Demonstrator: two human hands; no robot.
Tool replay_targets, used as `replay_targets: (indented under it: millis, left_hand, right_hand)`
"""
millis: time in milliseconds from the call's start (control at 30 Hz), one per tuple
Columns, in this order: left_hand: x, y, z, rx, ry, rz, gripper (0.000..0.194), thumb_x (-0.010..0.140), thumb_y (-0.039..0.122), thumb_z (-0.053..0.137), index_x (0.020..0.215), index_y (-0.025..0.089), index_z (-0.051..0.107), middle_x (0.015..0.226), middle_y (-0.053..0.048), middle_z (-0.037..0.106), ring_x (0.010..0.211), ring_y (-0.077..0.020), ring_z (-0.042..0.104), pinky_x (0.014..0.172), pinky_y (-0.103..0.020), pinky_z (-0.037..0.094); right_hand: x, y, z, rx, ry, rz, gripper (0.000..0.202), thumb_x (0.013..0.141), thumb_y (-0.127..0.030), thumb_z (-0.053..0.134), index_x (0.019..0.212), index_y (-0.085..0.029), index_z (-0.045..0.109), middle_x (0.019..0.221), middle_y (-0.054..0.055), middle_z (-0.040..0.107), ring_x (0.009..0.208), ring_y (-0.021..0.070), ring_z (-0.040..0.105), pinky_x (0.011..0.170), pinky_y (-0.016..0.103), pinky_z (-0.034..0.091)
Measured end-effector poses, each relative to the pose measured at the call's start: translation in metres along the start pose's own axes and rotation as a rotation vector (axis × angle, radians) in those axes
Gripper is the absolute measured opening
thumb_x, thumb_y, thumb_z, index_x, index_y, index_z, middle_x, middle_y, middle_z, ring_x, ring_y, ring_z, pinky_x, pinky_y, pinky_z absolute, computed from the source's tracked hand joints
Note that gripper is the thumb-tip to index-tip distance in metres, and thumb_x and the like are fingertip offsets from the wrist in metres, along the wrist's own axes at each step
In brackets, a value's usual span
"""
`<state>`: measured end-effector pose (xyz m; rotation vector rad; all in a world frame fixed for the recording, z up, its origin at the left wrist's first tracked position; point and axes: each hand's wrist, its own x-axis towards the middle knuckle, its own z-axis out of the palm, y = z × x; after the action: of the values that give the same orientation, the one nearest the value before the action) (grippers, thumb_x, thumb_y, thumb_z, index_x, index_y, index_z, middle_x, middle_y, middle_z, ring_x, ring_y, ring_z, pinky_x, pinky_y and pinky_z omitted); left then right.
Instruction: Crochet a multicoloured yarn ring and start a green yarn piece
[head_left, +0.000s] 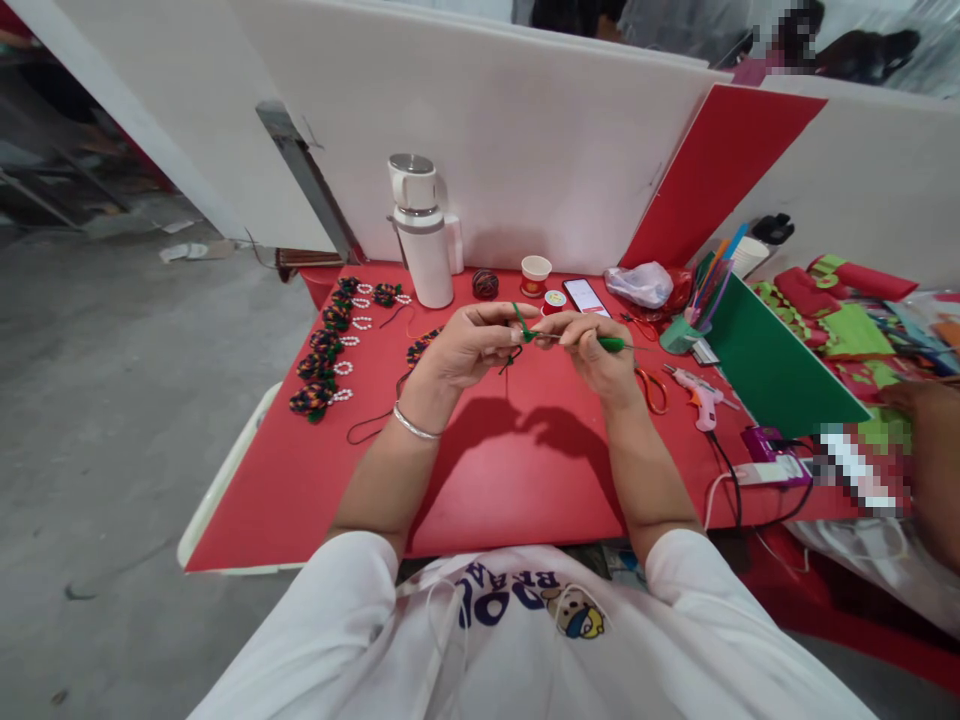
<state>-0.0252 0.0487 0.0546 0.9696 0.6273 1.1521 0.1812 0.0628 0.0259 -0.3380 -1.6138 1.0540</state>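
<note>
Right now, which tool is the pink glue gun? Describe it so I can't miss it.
Start at the red table, then go to its right side, below the upright green sheet. The glue gun lies flat there, just right of the orange-handled scissors. It is the only pale pink, pistol-shaped thing, trailing a dark cord.

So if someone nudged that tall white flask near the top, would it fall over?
Possibly. The flask stands upright, tall on a narrow base, so a high push could tip it. Its smooth body looks slippery. Whether it is full cannot be told.

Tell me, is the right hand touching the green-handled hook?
Touching. The head view shows the right hand with its fingers closed around the green-handled hook.
</note>
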Motion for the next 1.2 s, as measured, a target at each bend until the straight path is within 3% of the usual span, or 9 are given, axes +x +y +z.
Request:
replay_targets:
  millis: [167, 333, 467, 733, 967, 1100, 1200]
  left_hand:
    - [0.002, -0.007, 0.007, 0.043, 0.078, 0.109, 0.036, 0.054, 0.018, 0.094, 0.089, 0.017, 0.086, 0.065, 0.002, 0.064, 0.047, -0.0031, 0.04, 0.044, -0.022, 0.022]
    - [-0.002, 0.001, 0.004, 0.034, 0.097, 0.098, 0.038, 0.059, 0.026, 0.095, 0.095, 0.017, 0.085, 0.065, 0.001, 0.064, 0.051, -0.0061, 0.046, 0.044, -0.022, 0.024]
    - [-0.001, 0.004, 0.003, 0.05, 0.128, 0.184, 0.04, 0.055, 0.026, 0.102, 0.091, 0.018, 0.086, 0.065, 0.002, 0.064, 0.05, -0.0043, 0.044, 0.043, -0.021, 0.023]
    - [0.006, -0.014, 0.006, 0.084, 0.169, 0.304, 0.046, 0.053, 0.024, 0.102, 0.096, 0.017, 0.087, 0.062, 0.002, 0.066, 0.05, -0.0067, 0.052, 0.046, -0.02, 0.034]
    - [0.003, -0.02, 0.022, -0.059, 0.274, 0.281, 0.041, 0.06, 0.018, 0.092, 0.101, 0.017, 0.085, 0.058, 0.006, 0.061, 0.046, -0.0035, 0.043, 0.045, -0.019, 0.029]
    - [-0.001, -0.013, 0.023, -0.161, 0.219, 0.15, 0.04, 0.061, 0.013, 0.089, 0.101, 0.018, 0.086, 0.055, 0.009, 0.051, 0.046, -0.0018, 0.036, 0.046, -0.016, 0.029]
    - [-0.004, -0.007, 0.02, -0.216, 0.13, 0.066, 0.041, 0.059, 0.012, 0.091, 0.099, 0.019, 0.086, 0.056, 0.009, 0.052, 0.044, -0.0001, 0.032, 0.042, -0.014, 0.02]
  right_hand:
    - [0.003, 0.004, 0.014, -0.203, 0.134, -0.09, 0.027, 0.098, -0.055, 0.073, 0.093, -0.029, 0.081, 0.114, 0.005, 0.084, 0.106, 0.0226, 0.079, 0.092, 0.043, 0.067]
    - [0.003, -0.006, 0.014, -0.314, 0.069, -0.125, 0.019, 0.101, -0.046, 0.071, 0.096, -0.031, 0.082, 0.116, 0.004, 0.083, 0.109, 0.0214, 0.077, 0.1, 0.044, 0.064]
    - [0.002, -0.008, 0.013, -0.352, 0.063, -0.184, 0.017, 0.102, -0.043, 0.069, 0.1, -0.032, 0.082, 0.117, 0.003, 0.083, 0.112, 0.0214, 0.077, 0.101, 0.044, 0.064]
    - [0.005, -0.005, 0.008, -0.619, 0.002, -0.391, 0.016, 0.105, -0.039, 0.066, 0.108, -0.032, 0.08, 0.112, 0.005, 0.079, 0.106, 0.0192, 0.076, 0.093, 0.039, 0.064]
    - [0.0, 0.013, 0.02, -1.028, 0.14, -0.608, 0.016, 0.104, -0.035, 0.068, 0.116, -0.036, 0.079, 0.112, 0.005, 0.078, 0.102, 0.019, 0.074, 0.077, 0.032, 0.063]
    - [-0.002, 0.021, 0.023, -0.951, 0.199, -0.676, 0.023, 0.102, -0.031, 0.071, 0.122, -0.038, 0.078, 0.113, 0.004, 0.078, 0.1, 0.0188, 0.074, 0.076, 0.033, 0.064]
    - [0.0, 0.02, 0.015, -0.806, 0.165, -0.629, 0.022, 0.102, -0.041, 0.07, 0.122, -0.041, 0.079, 0.111, 0.003, 0.079, 0.099, 0.0199, 0.075, 0.082, 0.039, 0.065]
